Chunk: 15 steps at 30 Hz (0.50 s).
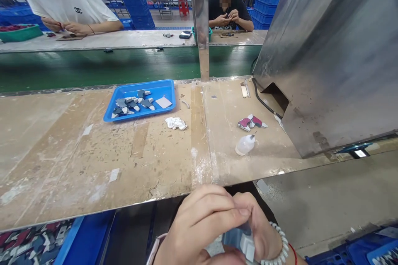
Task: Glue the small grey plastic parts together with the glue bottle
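Observation:
Close to the camera, below the table's front edge, my left hand (pixel 200 219) and my right hand (pixel 263 225) are closed together around a small grey-blue and white plastic piece (pixel 239 238). Fingers cover much of it, so its full shape is hidden. A blue tray (pixel 169 87) on the table bears several dark grey and white pieces (pixel 122 103) and a pale square card (pixel 163 102). Two maroon and white pieces (pixel 252 121) lie on the right, just beyond a translucent squeeze bottle (pixel 245 145) with a thin metal tip.
Crumpled white tissue (pixel 175 123) lies by the tray. A metal housing (pixel 329 70) bounds the table's right side; a metal post (pixel 203 20) rises behind. Beyond the green conveyor (pixel 108 68), two people handle small pieces. A blue crate (pixel 83 236) of pieces stands lower left.

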Each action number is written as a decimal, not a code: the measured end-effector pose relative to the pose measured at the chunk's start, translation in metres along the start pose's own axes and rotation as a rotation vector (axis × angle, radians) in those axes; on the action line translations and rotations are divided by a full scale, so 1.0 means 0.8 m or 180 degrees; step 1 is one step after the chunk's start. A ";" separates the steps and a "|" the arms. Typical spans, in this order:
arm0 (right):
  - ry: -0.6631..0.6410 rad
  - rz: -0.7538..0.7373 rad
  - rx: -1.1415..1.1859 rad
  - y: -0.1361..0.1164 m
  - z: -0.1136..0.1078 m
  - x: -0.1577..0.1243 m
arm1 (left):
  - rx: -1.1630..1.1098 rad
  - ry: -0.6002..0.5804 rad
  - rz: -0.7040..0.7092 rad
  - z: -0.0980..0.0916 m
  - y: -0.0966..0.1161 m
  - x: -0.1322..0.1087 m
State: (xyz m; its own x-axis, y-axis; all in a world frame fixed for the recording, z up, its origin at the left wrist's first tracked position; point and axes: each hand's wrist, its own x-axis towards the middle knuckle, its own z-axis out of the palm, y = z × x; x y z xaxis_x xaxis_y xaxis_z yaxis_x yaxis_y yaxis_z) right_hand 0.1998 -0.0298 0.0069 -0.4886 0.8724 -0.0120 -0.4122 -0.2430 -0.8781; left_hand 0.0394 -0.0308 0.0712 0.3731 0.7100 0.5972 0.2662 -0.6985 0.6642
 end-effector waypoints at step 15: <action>-0.0995 0.0006 0.0359 -0.020 0.010 0.013 | -0.0415 -0.0128 -0.0116 0.008 0.009 -0.007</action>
State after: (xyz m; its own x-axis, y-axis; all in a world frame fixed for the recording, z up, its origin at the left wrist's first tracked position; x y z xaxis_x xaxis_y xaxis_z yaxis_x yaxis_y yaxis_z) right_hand 0.1954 -0.0201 0.0246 -0.6946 0.7037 0.1490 -0.4851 -0.3053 -0.8194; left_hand 0.0448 -0.0401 0.0702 0.4013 0.7287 0.5549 0.1634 -0.6530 0.7395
